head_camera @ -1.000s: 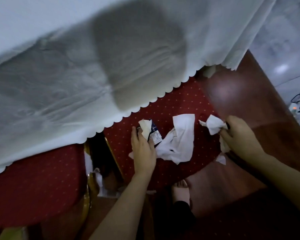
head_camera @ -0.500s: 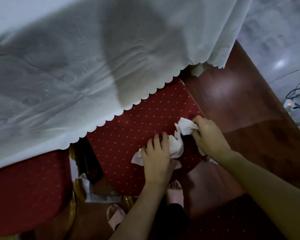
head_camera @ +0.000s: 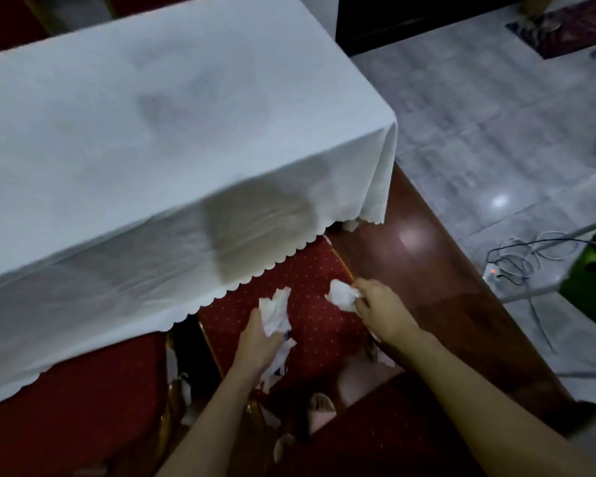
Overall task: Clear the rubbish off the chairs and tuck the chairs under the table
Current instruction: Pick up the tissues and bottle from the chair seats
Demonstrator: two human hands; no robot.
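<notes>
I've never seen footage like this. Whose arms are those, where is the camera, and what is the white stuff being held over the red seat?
There is no machine here: a person wears a wide-angle camera on the head, so you look down along their own two bare arms. The left hand grips a bunch of crumpled white tissues, with what looks like a small wrapper tucked under it. The right hand pinches another crumpled tissue. Both hands are above a red dotted chair seat, partly tucked beneath the table's white tablecloth. A second red chair stands to the left. On the grey tiled floor to the right lies a tangle of cables.
</notes>
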